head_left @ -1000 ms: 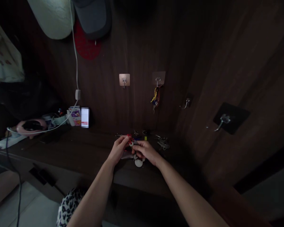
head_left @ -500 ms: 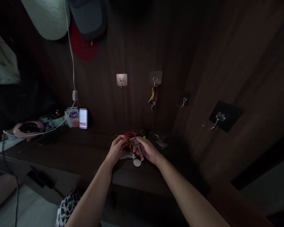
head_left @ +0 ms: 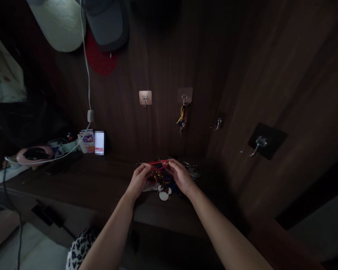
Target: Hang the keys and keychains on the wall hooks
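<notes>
A thin red cord [head_left: 159, 162] stretches between my two hands above the dark shelf. My left hand [head_left: 141, 177] pinches its left end with thumb and fingers. The other end is in the closed fingers of my right hand [head_left: 180, 175]. Beneath them lies a small pile of yellow, dark and blue bits [head_left: 166, 181], too dim to name one by one. A white round-eared piece [head_left: 163, 194] rests at the pile's front, near a clear plastic bag [head_left: 151, 187]. Just right of my right hand are several metal pieces, perhaps keys [head_left: 193, 172].
On the back wall, a bunch of keys [head_left: 181, 118] hangs from one hook, beside a bare hook [head_left: 145, 98]. Two more hooks, one a large dark hook [head_left: 263, 141], are on the right. A lit phone [head_left: 99, 143], small boxes [head_left: 87, 139] and a white cable [head_left: 88, 82] are left.
The grey piece that was in my right hand no longer shows there. My right fingers now hold the red cord, which has gone from a curved loop to a nearly straight line.
</notes>
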Available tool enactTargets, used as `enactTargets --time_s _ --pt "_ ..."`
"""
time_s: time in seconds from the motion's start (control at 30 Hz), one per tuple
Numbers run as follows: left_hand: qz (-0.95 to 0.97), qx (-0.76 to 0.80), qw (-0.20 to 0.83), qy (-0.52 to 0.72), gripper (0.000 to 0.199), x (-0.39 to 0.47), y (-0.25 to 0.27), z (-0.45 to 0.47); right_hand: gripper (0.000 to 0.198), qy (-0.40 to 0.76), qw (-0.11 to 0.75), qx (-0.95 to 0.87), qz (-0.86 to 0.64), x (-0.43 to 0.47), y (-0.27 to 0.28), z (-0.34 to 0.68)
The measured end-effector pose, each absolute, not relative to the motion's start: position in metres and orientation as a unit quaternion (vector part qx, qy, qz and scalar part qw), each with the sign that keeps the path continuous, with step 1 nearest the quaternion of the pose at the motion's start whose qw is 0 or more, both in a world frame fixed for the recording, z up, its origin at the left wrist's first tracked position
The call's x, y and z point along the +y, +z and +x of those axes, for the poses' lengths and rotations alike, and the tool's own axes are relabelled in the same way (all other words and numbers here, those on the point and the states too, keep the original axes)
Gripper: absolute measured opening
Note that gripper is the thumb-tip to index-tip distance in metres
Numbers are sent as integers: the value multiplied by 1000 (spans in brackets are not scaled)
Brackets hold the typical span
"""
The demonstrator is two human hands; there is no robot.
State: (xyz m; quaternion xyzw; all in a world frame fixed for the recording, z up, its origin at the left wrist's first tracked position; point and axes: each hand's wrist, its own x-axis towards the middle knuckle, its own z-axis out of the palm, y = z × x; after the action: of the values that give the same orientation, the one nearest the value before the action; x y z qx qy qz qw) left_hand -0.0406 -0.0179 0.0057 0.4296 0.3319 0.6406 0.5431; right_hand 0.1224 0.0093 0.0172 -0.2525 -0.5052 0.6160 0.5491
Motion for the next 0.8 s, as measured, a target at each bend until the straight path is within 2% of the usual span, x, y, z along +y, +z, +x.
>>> enactTargets --time_s 0.33,0.57,0.8 --pt "506 393 482 597 26 -17 2 -40 11 653 550 -471 -223 2 29 128" --pt "497 405 478 601 31 -18 4 -40 18 660 597 -387 -243 4 43 135" --pt "490 401 482 605 32 -20 6 -40 22 603 626 -425 -253 12 57 144"
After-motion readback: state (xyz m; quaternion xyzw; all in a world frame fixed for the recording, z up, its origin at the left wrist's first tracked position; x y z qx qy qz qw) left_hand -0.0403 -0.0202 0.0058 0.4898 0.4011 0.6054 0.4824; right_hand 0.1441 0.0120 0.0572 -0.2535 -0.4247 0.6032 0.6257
